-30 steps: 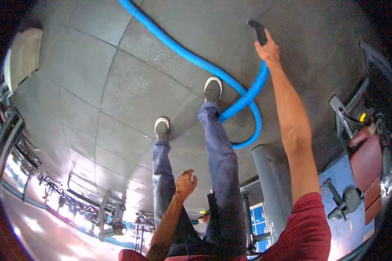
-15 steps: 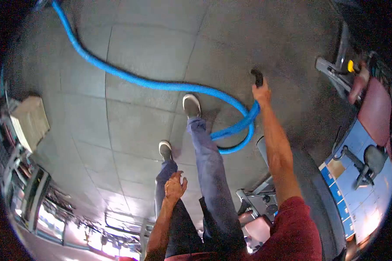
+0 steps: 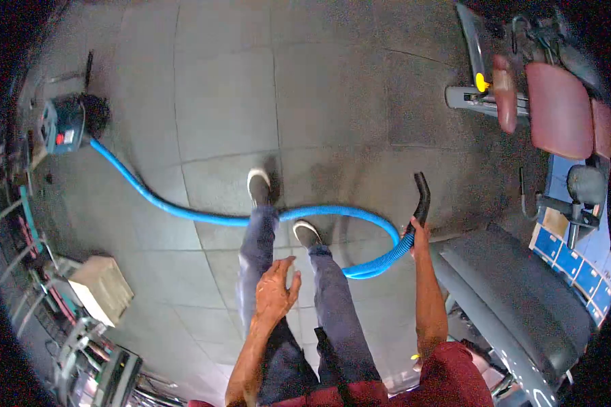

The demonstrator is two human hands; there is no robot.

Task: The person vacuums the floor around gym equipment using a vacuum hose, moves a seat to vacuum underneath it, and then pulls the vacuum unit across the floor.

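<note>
A long blue corrugated vacuum hose (image 3: 231, 220) runs over the dark tiled floor and loops round beside my legs. Its black curved end piece (image 3: 423, 193) points forward, away from me. Where the end piece meets the hose, my right hand (image 3: 419, 237) is wrapped around it. At its other end the hose joins a dark vacuum machine (image 3: 64, 125) with a red spot, standing at the far left. My left hand (image 3: 277, 292) hangs in front of my thighs with fingers apart, holding nothing.
A padded black bench (image 3: 516, 292) is close on my right. Beyond it stands an exercise machine with a maroon seat pad (image 3: 558, 108). A wooden box (image 3: 102, 288) sits at left near metal gym racks (image 3: 81, 359). Blue drawers (image 3: 570, 261) line the right.
I have stepped forward, with the other foot now ahead. The vacuum machine has come into view at the left. My right hand still holds the hose end, which sits lower in view.
</note>
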